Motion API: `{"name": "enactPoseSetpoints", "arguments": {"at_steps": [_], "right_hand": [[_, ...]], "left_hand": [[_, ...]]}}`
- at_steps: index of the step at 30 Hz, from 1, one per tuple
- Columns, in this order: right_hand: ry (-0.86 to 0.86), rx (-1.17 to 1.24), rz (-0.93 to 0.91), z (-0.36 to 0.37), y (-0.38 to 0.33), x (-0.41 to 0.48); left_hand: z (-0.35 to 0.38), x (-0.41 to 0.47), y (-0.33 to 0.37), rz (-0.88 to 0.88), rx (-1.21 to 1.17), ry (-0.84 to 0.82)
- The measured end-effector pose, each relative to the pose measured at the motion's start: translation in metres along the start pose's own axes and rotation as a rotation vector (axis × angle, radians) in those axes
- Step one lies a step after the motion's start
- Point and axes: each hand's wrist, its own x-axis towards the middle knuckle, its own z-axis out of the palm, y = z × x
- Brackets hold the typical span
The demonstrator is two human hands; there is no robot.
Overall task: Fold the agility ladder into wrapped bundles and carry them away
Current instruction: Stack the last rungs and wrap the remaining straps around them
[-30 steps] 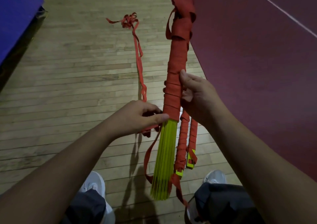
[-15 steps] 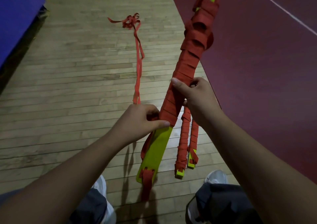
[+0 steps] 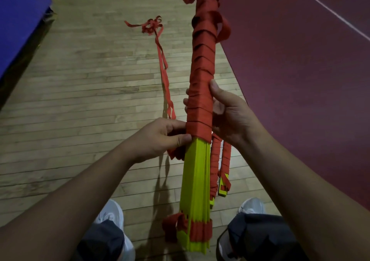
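I hold the agility ladder bundle [image 3: 202, 64] upright before me: stacked yellow-green rungs [image 3: 197, 178] with red strap wound tightly round the upper part. My right hand [image 3: 230, 114] grips the wrapped middle, thumb on the front. My left hand [image 3: 160, 138] pinches the red strap at the lower edge of the winding. The loose strap end [image 3: 163, 68] trails from my left hand across the floor to a tangle [image 3: 152, 25]. Two thinner wrapped rungs [image 3: 220, 168] hang below my right hand.
I stand on a wooden floor [image 3: 90, 100] with my white shoes [image 3: 112, 214] at the bottom. A dark red court surface [image 3: 300, 80] with a white line lies to the right. A blue mat [image 3: 18, 20] sits at the far left.
The bundle has turned in my hands from slanted to nearly upright, showing the rung edges again. My left hand stays at the lower edge of the winding with the strap.
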Motion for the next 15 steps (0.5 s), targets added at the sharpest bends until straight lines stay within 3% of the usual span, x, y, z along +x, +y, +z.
{"name": "enactPoseSetpoints", "arguments": {"at_steps": [5,11,15], "right_hand": [[0.126,-0.113,-0.096,-0.008,-0.007,0.003],[0.354,-0.344,-0.18,-0.012,-0.002,0.007],[0.413,-0.434,-0.19,-0.006,0.003,0.005]], "left_hand": [[-0.011,-0.001,0.006,-0.164,0.232,0.019],[0.002,-0.005,0.008,-0.115,0.479,0.13],[0.015,-0.001,-0.004,-0.068,0.658,0.313]]}}
